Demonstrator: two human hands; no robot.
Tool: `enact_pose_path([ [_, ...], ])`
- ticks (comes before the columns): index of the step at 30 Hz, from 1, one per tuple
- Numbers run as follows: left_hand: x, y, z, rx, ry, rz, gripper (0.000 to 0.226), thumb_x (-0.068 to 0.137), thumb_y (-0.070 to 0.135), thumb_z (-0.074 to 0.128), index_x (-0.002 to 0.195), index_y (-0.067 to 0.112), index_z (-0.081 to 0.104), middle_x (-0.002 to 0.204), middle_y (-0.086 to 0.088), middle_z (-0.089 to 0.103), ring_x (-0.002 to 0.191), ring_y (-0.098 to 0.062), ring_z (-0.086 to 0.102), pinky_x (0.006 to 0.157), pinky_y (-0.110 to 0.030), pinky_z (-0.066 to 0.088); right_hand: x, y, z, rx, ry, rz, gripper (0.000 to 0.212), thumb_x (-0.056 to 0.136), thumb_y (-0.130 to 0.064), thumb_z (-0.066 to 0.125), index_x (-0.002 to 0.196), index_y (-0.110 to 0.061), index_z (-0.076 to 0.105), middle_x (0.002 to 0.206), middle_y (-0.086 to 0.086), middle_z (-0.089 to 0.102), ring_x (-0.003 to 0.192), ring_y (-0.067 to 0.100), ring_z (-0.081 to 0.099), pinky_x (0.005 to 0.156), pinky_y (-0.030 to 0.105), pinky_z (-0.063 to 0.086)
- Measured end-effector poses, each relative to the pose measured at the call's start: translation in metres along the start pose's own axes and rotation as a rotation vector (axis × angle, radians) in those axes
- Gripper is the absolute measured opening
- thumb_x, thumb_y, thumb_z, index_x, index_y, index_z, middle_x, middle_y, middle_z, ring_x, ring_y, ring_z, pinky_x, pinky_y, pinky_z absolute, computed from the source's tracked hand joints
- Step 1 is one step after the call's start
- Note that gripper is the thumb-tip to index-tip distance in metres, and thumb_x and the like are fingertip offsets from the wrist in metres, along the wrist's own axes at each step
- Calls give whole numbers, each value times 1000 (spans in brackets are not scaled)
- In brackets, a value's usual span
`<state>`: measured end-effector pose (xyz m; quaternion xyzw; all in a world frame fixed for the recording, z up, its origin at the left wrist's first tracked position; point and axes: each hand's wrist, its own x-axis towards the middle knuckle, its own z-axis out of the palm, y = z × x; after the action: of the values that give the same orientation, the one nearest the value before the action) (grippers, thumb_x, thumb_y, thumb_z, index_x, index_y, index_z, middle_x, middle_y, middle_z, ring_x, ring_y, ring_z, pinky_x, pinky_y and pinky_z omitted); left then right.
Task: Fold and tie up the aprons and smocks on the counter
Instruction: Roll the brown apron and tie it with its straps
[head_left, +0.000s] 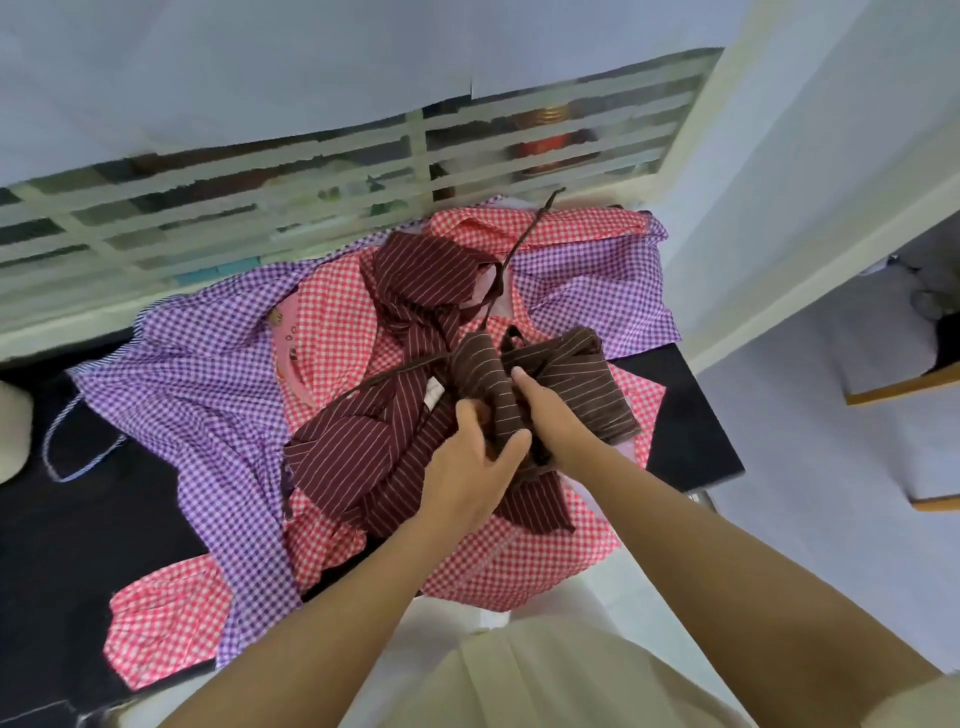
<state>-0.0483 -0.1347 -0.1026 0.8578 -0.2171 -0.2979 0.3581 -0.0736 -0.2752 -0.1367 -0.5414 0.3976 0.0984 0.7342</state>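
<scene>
Centre frame, left grip (470, 467) and right grip (550, 415) both clutch the bundled brown striped apron (582, 384); checked smocks (208, 374) lie beneath on the black counter (675, 415).

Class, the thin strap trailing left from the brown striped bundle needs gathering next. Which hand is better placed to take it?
Probably the left hand: it grips the bundle on the side where the strap lies; the right hand would have to cross over it.
</scene>
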Motion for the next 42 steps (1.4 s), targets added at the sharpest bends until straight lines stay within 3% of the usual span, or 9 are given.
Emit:
enact_pose_path([
  [4, 15, 7, 24, 295, -61, 134, 76, 78, 74, 26, 135, 28, 46, 124, 4, 49, 115, -16, 43, 102, -39, 40, -10, -10, -33, 178, 109, 59, 54, 86, -64, 57, 112, -18, 67, 108, 6, 73, 101, 24, 69, 96, 39, 52],
  [8, 31, 12, 42, 409, -108, 184, 52, 93, 54, 47, 140, 30, 45, 141, -1, 31, 132, -21, 25, 109, -41, 30, -11, -12, -69, -413, 108, -85, 26, 93, -35, 63, 115, -20, 63, 108, -2, 68, 109, 21, 63, 94, 33, 49],
  [13, 35, 11, 51, 405, 19, 270, 56, 94, 44, 53, 145, 28, 39, 152, -6, 24, 141, -23, 19, 116, -44, 20, 2, -23, -89, -409, 280, -163, 29, 99, -32, 52, 124, -18, 56, 115, 1, 62, 106, 20, 60, 98, 37, 48],
  [22, 54, 4, 80, 706, -162, 245, 66, 99, 53, 34, 155, 32, 6, 163, -5, -12, 149, -24, -16, 121, -49, 0, 24, -9, -122, -511, 380, -19, 33, 100, -26, 51, 131, -12, 48, 120, 3, 59, 113, 23, 58, 98, 37, 46],
  [25, 58, 1, 83, 728, -209, 201, 65, 100, 53, 32, 155, 34, 4, 162, -3, -17, 148, -23, -20, 119, -47, -5, 24, -7, -114, -564, 643, -144, 30, 93, -18, 63, 118, -17, 48, 113, 0, 56, 104, 17, 59, 88, 27, 49],
  [29, 58, 5, 85, 583, -79, 217, 61, 93, 49, 54, 148, 33, 34, 161, -13, 8, 148, -34, 3, 116, -52, 15, 12, -10, -88, -545, 425, -522, 22, 92, -12, 60, 108, -25, 54, 97, -6, 57, 84, 5, 56, 76, 12, 46],
  [32, 60, 9, 85, 294, 217, 83, 62, 80, 32, 75, 132, 12, 49, 140, -17, 35, 127, -31, 35, 103, -44, 37, 13, -8, -78, -504, 174, -345, 37, 98, -22, 54, 135, -24, 48, 116, -1, 50, 93, 6, 54, 89, 19, 47],
  [36, 73, 13, 75, -173, 131, -259, 70, 84, 23, 74, 134, 4, 30, 123, -4, 48, 108, -18, 54, 87, -26, 45, 20, -11, -83, -437, 65, -144, 51, 104, -29, 42, 152, -25, 27, 137, 2, 36, 108, 8, 45, 101, 26, 38],
  [42, 79, 22, 76, -40, 129, -229, 65, 78, 19, 76, 133, 15, 41, 121, -6, 54, 106, -22, 57, 92, -45, 50, 12, -13, -77, -285, -8, -141, 51, 106, -39, 31, 155, -34, 18, 152, -10, 27, 131, 1, 37, 108, 19, 20],
])
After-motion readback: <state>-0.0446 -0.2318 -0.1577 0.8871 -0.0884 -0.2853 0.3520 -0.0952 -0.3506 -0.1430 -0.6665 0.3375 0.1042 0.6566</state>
